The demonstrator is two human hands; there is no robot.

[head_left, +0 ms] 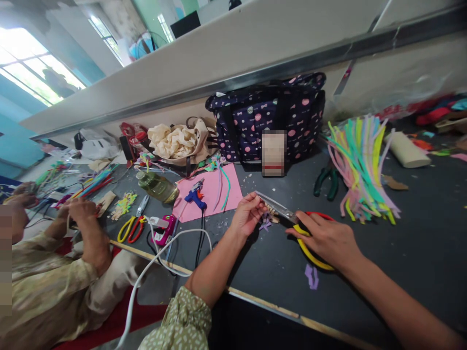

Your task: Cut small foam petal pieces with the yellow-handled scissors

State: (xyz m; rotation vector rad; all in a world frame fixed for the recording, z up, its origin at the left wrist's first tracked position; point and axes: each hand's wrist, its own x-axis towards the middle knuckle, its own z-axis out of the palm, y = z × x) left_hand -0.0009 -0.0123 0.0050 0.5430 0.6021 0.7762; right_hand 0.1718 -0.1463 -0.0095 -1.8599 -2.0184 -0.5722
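Observation:
My right hand (328, 238) grips scissors (279, 208) with red and yellow handles; their blades point left toward my other hand. Close to the blade tips, my left hand (248, 214) has its fingers pinched together. What sits in that pinch is too small to make out. Just beneath the blades lie small purple pieces (265, 224) and light brown scraps (273, 218). Another purple cut piece (311, 277) rests on the dark tabletop, below the scissor handles.
Fuzzy pastel pipe cleaners (361, 165) and dark green pliers (326, 182) lie to the right. A blue glue gun (196, 195) rests on pink paper (233, 187). A patterned bag (270, 116) stands behind. Leftward are a bottle (158, 187), a white cable (136, 287) and a co-worker's hands (78, 211).

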